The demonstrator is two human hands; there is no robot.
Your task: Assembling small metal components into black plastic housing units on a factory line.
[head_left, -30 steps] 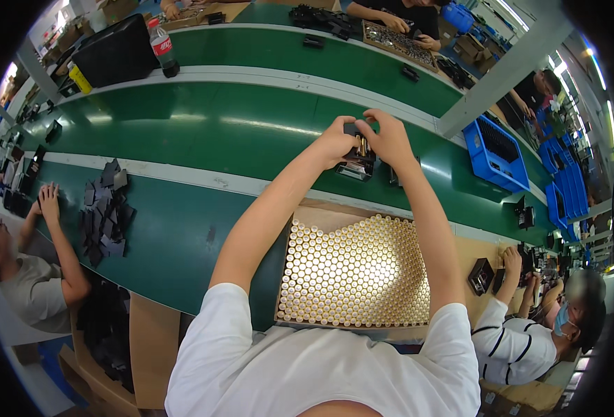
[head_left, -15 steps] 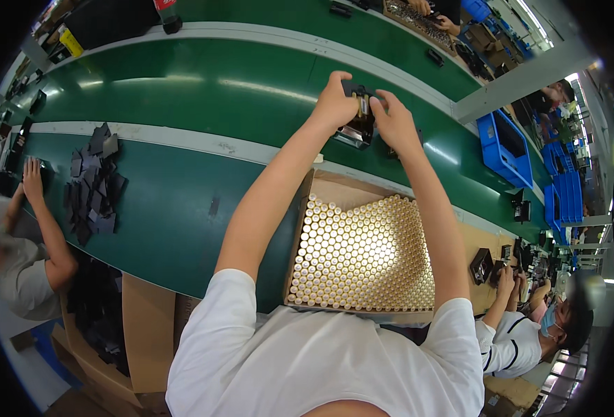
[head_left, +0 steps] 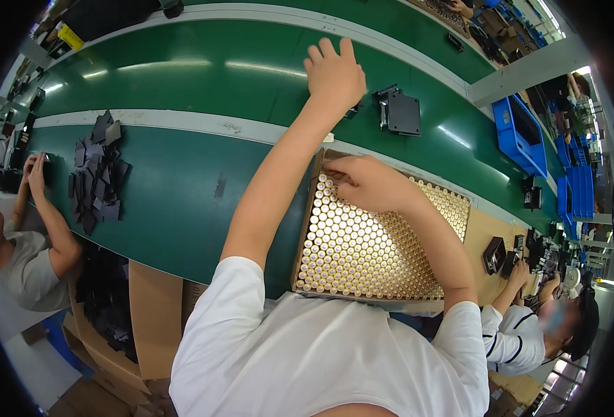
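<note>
Half a second ago both hands were clamped together on a small black part out over the green conveyor belt (head_left: 182,62); now they've split. Left hand (head_left: 335,73) is stretched out above the belt, fingers spread, palm down, holding nothing I can see. Just right of it sits the black housing (head_left: 399,111), released on the belt, clear of the fingers. Right hand (head_left: 369,182) has dropped to the near corner of the tray of gold cylindrical cells (head_left: 369,254), fingers curled onto the tops; whether it pinches one, I cannot tell. One unit down, fresh cell next, I'd judge.
</note>
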